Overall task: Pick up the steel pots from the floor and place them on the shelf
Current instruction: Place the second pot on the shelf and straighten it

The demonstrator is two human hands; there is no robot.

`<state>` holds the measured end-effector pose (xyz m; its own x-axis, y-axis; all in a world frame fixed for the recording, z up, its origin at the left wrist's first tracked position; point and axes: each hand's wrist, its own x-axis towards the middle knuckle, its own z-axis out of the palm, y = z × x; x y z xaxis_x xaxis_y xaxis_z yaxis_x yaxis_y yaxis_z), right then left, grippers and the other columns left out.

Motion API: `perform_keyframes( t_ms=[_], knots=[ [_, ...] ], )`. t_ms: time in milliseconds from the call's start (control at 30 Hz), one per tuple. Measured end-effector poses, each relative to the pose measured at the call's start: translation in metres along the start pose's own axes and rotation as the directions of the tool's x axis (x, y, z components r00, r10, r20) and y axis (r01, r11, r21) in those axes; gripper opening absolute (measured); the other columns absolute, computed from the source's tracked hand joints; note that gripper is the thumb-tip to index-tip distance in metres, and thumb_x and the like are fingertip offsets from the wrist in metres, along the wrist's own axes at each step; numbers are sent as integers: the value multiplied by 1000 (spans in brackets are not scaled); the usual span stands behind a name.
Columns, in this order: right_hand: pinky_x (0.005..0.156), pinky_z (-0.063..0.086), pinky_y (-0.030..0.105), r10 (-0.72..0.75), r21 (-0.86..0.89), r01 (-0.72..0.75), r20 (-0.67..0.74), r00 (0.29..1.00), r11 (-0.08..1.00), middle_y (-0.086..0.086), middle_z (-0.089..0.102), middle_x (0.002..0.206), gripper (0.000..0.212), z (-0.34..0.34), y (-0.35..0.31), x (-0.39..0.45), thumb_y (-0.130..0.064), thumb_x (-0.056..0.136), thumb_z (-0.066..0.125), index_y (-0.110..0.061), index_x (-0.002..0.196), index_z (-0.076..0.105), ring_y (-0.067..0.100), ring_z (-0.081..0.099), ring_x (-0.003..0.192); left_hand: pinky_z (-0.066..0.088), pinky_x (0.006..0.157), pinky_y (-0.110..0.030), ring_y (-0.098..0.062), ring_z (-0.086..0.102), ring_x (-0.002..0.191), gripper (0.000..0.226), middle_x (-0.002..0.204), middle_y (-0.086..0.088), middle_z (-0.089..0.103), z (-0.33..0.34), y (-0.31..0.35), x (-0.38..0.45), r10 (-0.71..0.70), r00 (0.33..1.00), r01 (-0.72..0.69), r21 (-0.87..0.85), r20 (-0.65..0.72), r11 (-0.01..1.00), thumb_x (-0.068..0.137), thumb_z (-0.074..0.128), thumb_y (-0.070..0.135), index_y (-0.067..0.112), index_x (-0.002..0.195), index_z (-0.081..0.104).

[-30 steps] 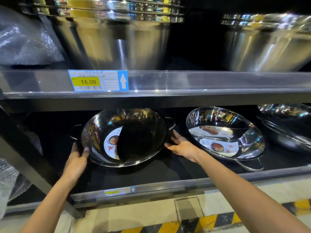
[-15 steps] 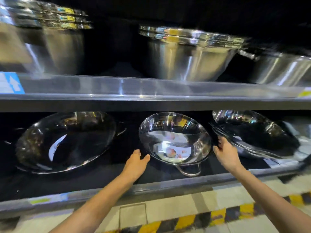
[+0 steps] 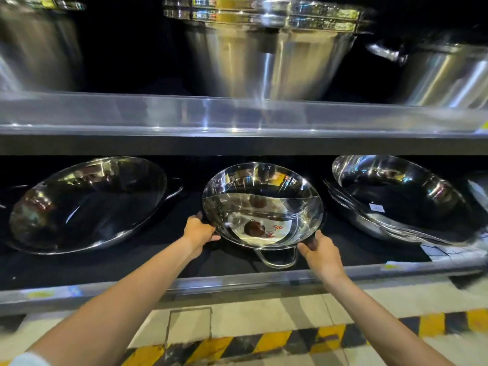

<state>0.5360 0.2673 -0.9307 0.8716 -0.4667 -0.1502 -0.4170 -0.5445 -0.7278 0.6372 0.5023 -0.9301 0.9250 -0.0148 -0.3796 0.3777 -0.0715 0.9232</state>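
A shiny divided steel pot [image 3: 262,204] leans tilted toward me on the dark lower shelf [image 3: 232,280], a loop handle at its front. My left hand [image 3: 198,231] grips its left rim. My right hand [image 3: 319,252] holds its lower right rim beside the handle. A wide steel pot [image 3: 87,204] lies tilted to the left on the same shelf. A stack of steel pots [image 3: 401,202] leans on the right.
Large deep steel pots [image 3: 266,54] stand on the upper shelf behind a clear plastic lip [image 3: 237,114]. Below the shelf edge is pale floor with a yellow-and-black hazard stripe [image 3: 264,342].
My view has shifted right from the wide left pot. Both hands left that pot, moved to the divided middle pot and closed on its rim.
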Motion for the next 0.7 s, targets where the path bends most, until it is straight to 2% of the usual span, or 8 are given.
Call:
perform_keyframes(
  t_ms=[133,267,367,433,500,567,633,700],
  knots=[
    [92,45,36,-8,6,8,77,997,1000,13,62,120,36,-11,3,23,-12,89,58,-11,123,49,32,57,115,54,36,-18,-24,61,72,17,98,-23,60,9,-5,-13,-86,993,84,-27,-84,996,79,56,-18,-7,92,55],
    [115,31,42,-44,-33,52,206,978,998,14,40,148,55,-31,-5,54,-6,92,51,-6,143,30,28,37,137,58,43,-23,-32,63,86,35,105,-25,60,27,-22,-46,-221,975,218,-187,2,958,76,57,-23,-10,109,54],
    [114,30,39,-79,-101,94,146,986,990,15,35,150,59,-40,-11,48,-16,95,50,-6,146,22,28,35,138,62,53,-28,-32,61,108,16,109,-11,56,19,-24,-70,-268,920,297,-63,287,953,85,62,1,15,91,59],
    [104,39,40,-124,-121,125,21,992,985,20,48,140,58,-40,-8,25,-18,94,51,-9,145,25,33,49,126,62,54,-28,-30,63,105,19,109,-10,52,-3,-15,-65,-304,912,282,119,276,952,85,64,26,16,97,54],
    [101,42,43,-157,-137,144,-87,984,980,22,47,140,59,-34,-2,1,-19,92,54,-11,144,27,37,51,122,61,57,-32,-27,66,84,50,107,-14,56,-32,-5,-38,-203,979,187,314,19,931,84,62,40,5,116,45],
    [97,45,45,-143,-127,124,-156,977,984,23,47,139,61,-27,1,-19,-19,91,56,-10,144,26,39,53,118,56,85,-44,-35,62,98,61,117,-22,60,-54,7,-5,99,983,-12,484,-153,875,85,60,38,-1,128,40],
    [91,47,43,-77,-90,60,-204,976,994,26,52,131,63,-19,-2,-32,-20,91,56,-7,144,24,38,57,110,46,103,-44,-33,55,118,57,130,-21,56,-63,21,16,260,965,-201,540,-34,817,89,56,31,5,137,37],
    [86,46,40,0,-36,-8,-209,978,999,23,58,120,66,-11,-6,-39,-22,91,56,-4,144,21,38,57,109,52,96,-37,-23,63,110,49,123,-17,60,-58,29,29,202,974,-227,475,105,850,94,47,28,11,139,36]
  ],
)
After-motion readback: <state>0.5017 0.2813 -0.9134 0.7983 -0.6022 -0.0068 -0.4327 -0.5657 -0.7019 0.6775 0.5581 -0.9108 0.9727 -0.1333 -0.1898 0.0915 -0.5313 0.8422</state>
